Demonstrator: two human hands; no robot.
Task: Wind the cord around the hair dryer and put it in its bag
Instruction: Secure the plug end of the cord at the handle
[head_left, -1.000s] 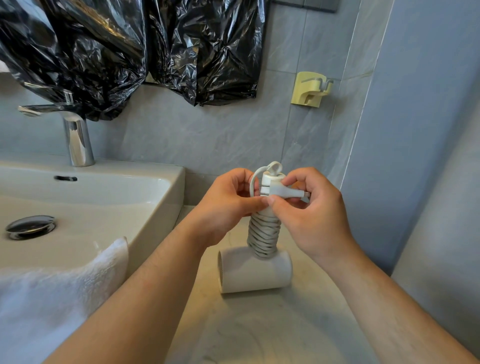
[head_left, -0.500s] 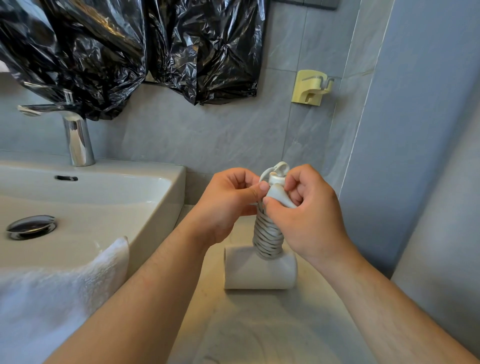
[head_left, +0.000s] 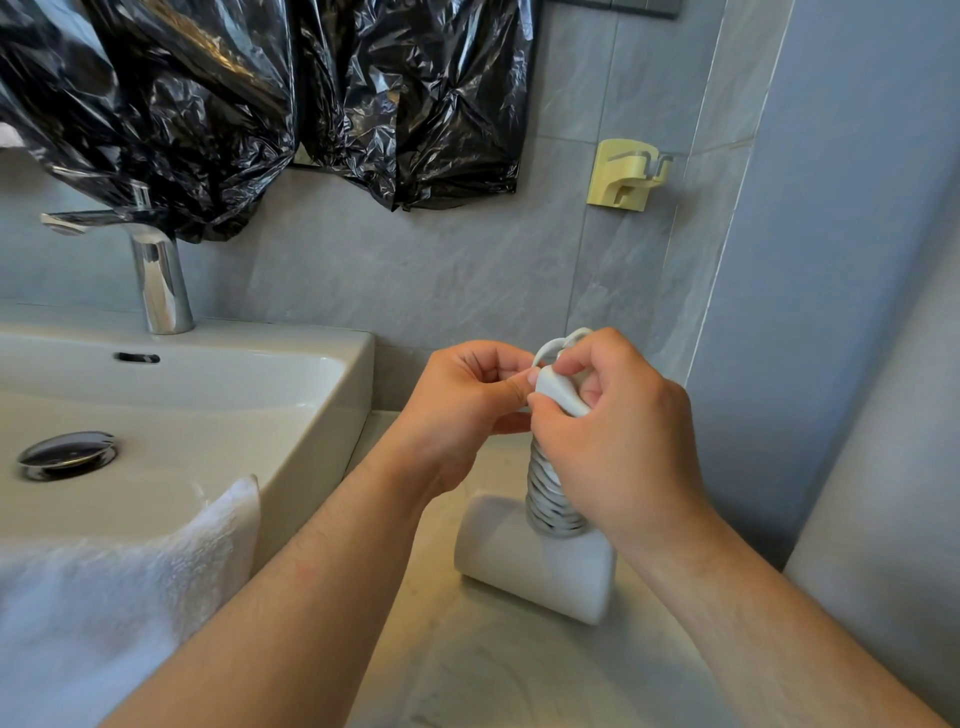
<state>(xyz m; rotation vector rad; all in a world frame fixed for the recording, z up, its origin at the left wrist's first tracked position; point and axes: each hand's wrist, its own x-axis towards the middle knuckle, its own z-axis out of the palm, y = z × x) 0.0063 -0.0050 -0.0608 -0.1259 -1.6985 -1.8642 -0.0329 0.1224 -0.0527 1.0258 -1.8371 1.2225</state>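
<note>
Hair dryer (head_left: 519, 561) barrel-down on the table (head_left: 519, 675), cord (head_left: 545, 499) coiled; right hand (head_left: 623, 441) fingers pinch the plug (head_left: 558, 392), hiding the handle top; left hand (head_left: 462, 410) curled, can't tell its grasp.

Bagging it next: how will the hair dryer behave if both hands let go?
Probably tippy: the hair dryer rests on its round barrel, handle up, so it may roll or topple. The cord, wound tightly round the handle, looks springy; the plug in the right hand might pop loose.
</note>
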